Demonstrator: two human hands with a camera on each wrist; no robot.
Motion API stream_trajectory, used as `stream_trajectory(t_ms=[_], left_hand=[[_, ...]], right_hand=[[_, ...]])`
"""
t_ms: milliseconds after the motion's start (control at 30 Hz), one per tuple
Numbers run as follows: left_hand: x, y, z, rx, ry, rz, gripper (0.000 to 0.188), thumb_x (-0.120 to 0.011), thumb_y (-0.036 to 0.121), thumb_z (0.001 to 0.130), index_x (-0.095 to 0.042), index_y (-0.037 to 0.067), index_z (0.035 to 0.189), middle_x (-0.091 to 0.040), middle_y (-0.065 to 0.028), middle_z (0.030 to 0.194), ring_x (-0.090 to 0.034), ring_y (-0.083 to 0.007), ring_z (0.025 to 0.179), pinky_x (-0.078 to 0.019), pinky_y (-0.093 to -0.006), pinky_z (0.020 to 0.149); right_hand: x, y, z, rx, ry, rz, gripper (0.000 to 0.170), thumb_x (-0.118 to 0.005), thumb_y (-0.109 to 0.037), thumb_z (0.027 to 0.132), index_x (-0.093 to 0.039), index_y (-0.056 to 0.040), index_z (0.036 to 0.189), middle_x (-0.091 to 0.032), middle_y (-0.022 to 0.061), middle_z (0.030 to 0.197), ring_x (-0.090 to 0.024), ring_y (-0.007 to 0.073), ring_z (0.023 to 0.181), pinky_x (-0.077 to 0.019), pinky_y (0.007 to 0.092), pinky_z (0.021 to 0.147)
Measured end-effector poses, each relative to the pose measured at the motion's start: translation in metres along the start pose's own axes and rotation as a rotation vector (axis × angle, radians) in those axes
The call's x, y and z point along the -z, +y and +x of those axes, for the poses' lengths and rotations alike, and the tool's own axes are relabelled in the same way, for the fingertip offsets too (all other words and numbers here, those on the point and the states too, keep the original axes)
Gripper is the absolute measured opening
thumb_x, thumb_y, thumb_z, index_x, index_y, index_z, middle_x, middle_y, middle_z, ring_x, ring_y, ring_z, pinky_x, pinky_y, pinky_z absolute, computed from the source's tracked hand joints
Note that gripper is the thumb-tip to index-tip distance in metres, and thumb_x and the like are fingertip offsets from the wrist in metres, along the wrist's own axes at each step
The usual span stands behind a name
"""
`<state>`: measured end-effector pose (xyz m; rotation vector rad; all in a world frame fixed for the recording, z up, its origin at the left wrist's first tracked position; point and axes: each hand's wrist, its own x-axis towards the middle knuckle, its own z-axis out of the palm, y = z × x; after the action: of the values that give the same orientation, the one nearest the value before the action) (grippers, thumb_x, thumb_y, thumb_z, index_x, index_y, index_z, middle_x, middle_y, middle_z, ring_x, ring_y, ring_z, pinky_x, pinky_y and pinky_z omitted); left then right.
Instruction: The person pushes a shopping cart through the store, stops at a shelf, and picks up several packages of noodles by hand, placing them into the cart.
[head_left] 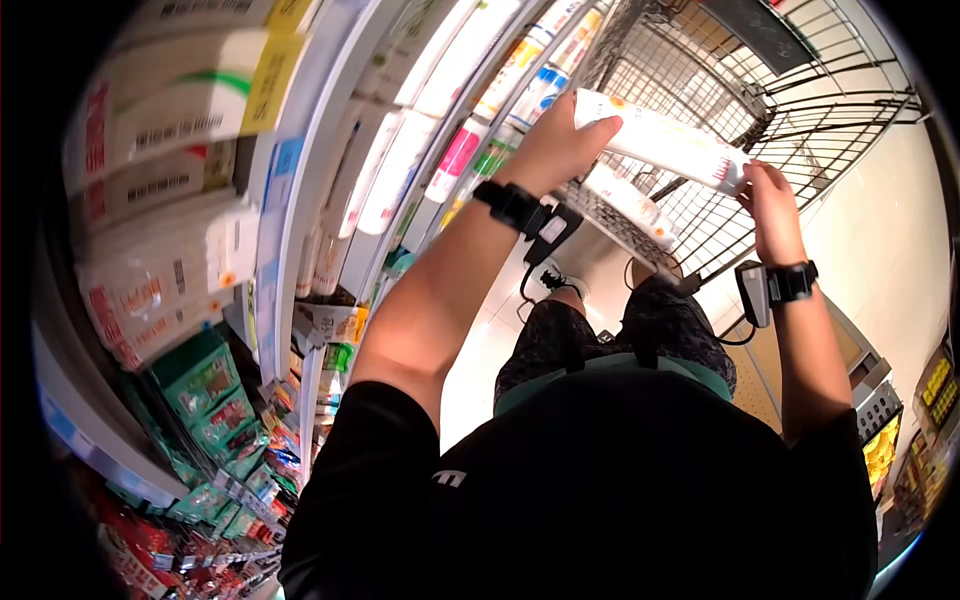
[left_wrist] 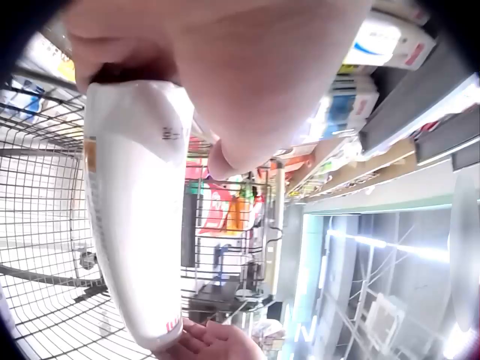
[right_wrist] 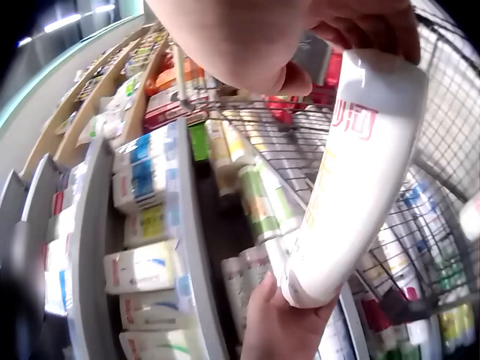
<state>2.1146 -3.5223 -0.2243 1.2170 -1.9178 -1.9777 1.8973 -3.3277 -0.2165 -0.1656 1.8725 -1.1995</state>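
Note:
A long white cylindrical pack (head_left: 665, 143) with red and orange print is held across the front of a wire shopping cart (head_left: 800, 150). My left hand (head_left: 565, 145) grips its left end, thumb along the near side. At the other end my right hand (head_left: 772, 205) holds it with curled fingers. In the left wrist view the pack (left_wrist: 139, 210) runs down from the left hand to the right hand (left_wrist: 214, 343). A similar white pack (head_left: 632, 205) lies just below, by the cart's near edge.
Shelves (head_left: 345, 130) of white packs and boxes rise on the left, close to the left arm. Lower left hang green packets (head_left: 215, 400). Pink, green and blue rolls (head_left: 460, 158) stand on the shelf beside the cart. A yellow display (head_left: 882, 455) is at lower right.

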Motion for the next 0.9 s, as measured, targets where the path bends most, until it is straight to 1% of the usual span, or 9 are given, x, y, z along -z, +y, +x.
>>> stream_trajectory(t_ms=[167,233,300,433,467,500,567,767,900], left_hand=[[-0.043,-0.038,0.083,0.188,-0.003,0.354,0.056,-0.060,0.042,0.085,-0.060,-0.008,0.110,-0.067,-0.0222,0.102,-0.065,-0.0320,0.096,-0.0493,-0.0376,0.084],[-0.057,-0.070,0.109,0.242,0.002,0.290,0.055,-0.060,0.043,0.085,-0.062,-0.007,0.107,-0.066,-0.0241,0.105,-0.065,-0.0344,0.097,-0.0491,-0.0402,0.086],[-0.065,-0.103,0.133,0.476,-0.064,0.469,0.053,-0.056,0.046,0.087,-0.064,-0.002,0.110,-0.068,-0.0167,0.101,-0.065,-0.0283,0.092,-0.0485,-0.0356,0.081],[-0.089,-0.127,0.153,0.590,-0.127,0.636,0.058,-0.059,0.046,0.085,-0.063,-0.007,0.108,-0.065,-0.0243,0.107,-0.063,-0.0340,0.101,-0.0479,-0.0371,0.087],[-0.094,-0.146,0.158,0.608,-0.146,0.599,0.059,-0.059,0.045,0.085,-0.062,-0.009,0.108,-0.064,-0.0263,0.108,-0.063,-0.0346,0.102,-0.0476,-0.0372,0.089],[-0.100,-0.165,0.160,0.626,-0.153,0.595,0.059,-0.059,0.045,0.085,-0.062,-0.009,0.108,-0.064,-0.0263,0.108,-0.063,-0.0346,0.102,-0.0476,-0.0372,0.089],[-0.110,-0.190,0.163,0.623,-0.147,0.618,0.059,-0.060,0.044,0.085,-0.060,-0.008,0.112,-0.062,-0.0269,0.112,-0.061,-0.0352,0.106,-0.0469,-0.0374,0.091],[-0.123,-0.199,0.159,0.664,-0.158,0.675,0.062,-0.058,0.048,0.086,-0.058,-0.006,0.116,-0.061,-0.0249,0.115,-0.059,-0.0343,0.110,-0.0459,-0.0393,0.094],[-0.124,-0.212,0.161,0.644,-0.168,0.696,0.059,-0.060,0.050,0.085,-0.063,-0.002,0.111,-0.063,-0.0239,0.111,-0.061,-0.0350,0.106,-0.0476,-0.0397,0.091]], right_hand=[[0.010,0.057,0.071,-0.201,-0.003,-0.116,0.048,-0.049,-0.029,0.090,-0.050,0.0044,0.124,-0.063,0.0112,0.103,-0.059,0.0174,0.087,-0.0487,0.0287,0.072],[0.010,0.087,0.095,-0.277,-0.058,-0.065,0.055,-0.053,-0.026,0.088,-0.046,0.0125,0.128,-0.062,0.0219,0.113,-0.061,0.0245,0.101,-0.0465,0.0297,0.090],[0.006,0.131,0.117,-0.314,-0.033,-0.074,0.051,-0.053,-0.028,0.088,-0.052,0.0094,0.123,-0.064,0.0208,0.109,-0.062,0.0245,0.098,-0.0478,0.0308,0.087],[-0.004,0.204,0.147,-0.547,-0.079,-0.260,0.049,-0.049,-0.040,0.088,-0.063,0.0020,0.109,-0.066,0.0209,0.102,-0.063,0.0305,0.092,-0.0487,0.0389,0.079],[-0.002,0.222,0.154,-0.551,-0.129,-0.382,0.052,-0.047,-0.043,0.088,-0.064,0.0018,0.108,-0.064,0.0257,0.105,-0.063,0.0353,0.095,-0.0478,0.0420,0.082],[0.003,0.221,0.151,-0.076,-0.423,-1.020,0.058,-0.044,-0.049,0.088,-0.064,0.0018,0.108,-0.061,0.0291,0.109,-0.061,0.0385,0.101,-0.0455,0.0437,0.088],[-0.008,0.255,0.158,-0.439,-0.160,-0.681,0.061,-0.043,-0.051,0.087,-0.063,0.0020,0.110,-0.061,0.0286,0.111,-0.060,0.0395,0.105,-0.0435,0.0434,0.093],[-0.018,0.310,0.165,-0.560,-0.080,-0.768,0.063,-0.041,-0.049,0.087,-0.060,0.0050,0.113,-0.061,0.0263,0.114,-0.057,0.0417,0.109,-0.0427,0.0435,0.096],[-0.026,0.282,0.158,-0.631,0.008,-0.682,0.064,-0.042,-0.052,0.086,-0.060,0.0048,0.111,-0.062,0.0249,0.114,-0.057,0.0408,0.109,-0.0420,0.0441,0.097]])
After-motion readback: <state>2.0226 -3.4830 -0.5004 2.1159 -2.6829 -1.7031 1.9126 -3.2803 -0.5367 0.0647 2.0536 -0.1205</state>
